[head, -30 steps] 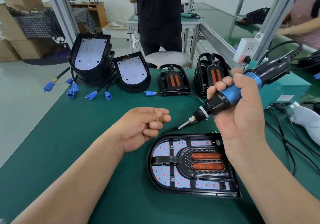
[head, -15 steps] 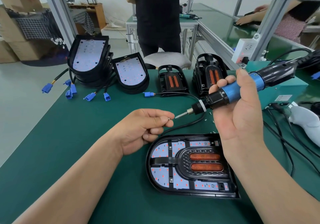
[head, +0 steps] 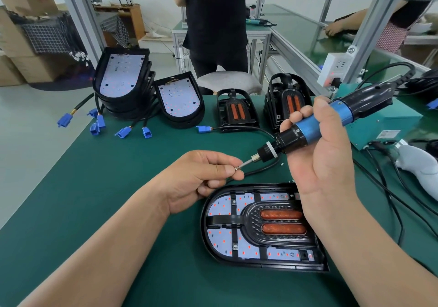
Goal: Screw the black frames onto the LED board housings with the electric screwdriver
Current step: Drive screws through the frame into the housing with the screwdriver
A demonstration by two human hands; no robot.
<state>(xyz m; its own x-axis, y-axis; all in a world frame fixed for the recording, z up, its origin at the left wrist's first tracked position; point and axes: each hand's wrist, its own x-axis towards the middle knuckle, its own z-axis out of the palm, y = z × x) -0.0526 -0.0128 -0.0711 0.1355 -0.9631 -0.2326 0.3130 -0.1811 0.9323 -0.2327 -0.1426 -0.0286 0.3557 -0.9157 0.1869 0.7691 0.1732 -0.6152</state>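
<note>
Head view: nearest on the green counter (head: 94, 188) lies an LED board housing (head: 237, 262), flat, with its long axis left to right, its rounded end to the left and its square end under the right forearm. A black frame (head: 227, 219) sits in it over the white board, with two orange bars side by side along the same axis. Just beyond it the left hand (head: 199, 178) has its fingers curled and pinches a small screw (head: 236, 168) between thumb and forefinger. The right hand (head: 324, 164) grasps the blue barrel of the electric screwdriver (head: 308, 130). The tool's long axis slants from upper right down to lower left, and its bit points at the screw, tip touching or just beside it. To the right a teal box (head: 403, 119) carries a white label (head: 388, 134), its print too small to read. Farther back two stacks of black frames (head: 237, 112) stand near the counter's far edge, and to their left are more housings (head: 180, 100) showing bare boards, with blue connectors (head: 123, 132) on black cables. Behind the counter a person in black (head: 215, 34) stands beside a grey stool (head: 227, 81).
</note>
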